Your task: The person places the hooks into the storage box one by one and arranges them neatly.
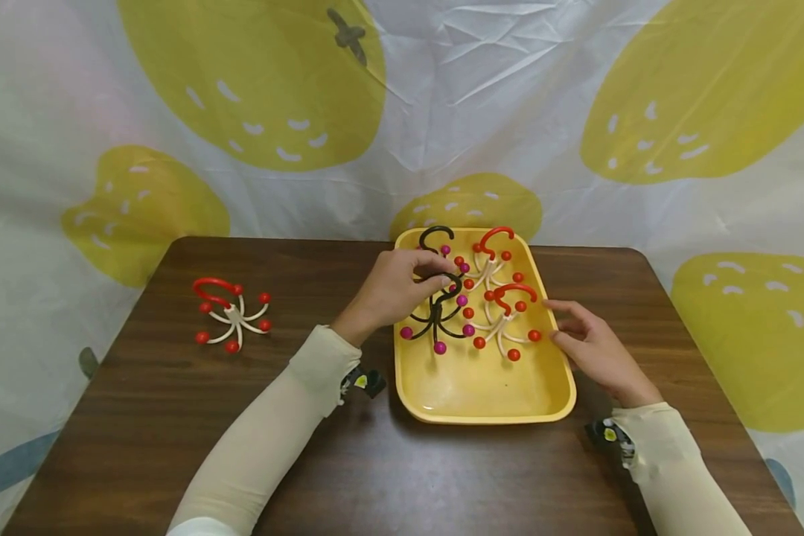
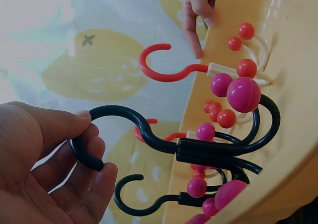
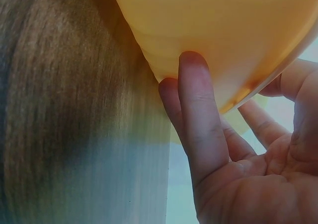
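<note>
My left hand (image 1: 395,289) pinches the curved top of a black hook (image 1: 437,313) between thumb and fingers. This hook has several curved prongs with magenta balls; it stands upright at the left side of a yellow tray (image 1: 482,394). In the left wrist view, the held hook (image 2: 203,147) is seen sideways, its prong ends partly hidden. My right hand (image 1: 596,353) touches the tray's right side, fingers fairly straight against the outer wall (image 3: 233,30) and thumb at the rim. Behind the held hook is another black hook (image 2: 189,198).
Two red-topped hooks with white prongs and red balls, a nearer one (image 1: 505,318) and a farther one (image 1: 489,268), stand in the tray's right half. A similar red-topped hook (image 1: 234,316) is on the brown table (image 1: 335,476) at left. A patterned cloth (image 1: 482,112) hangs behind.
</note>
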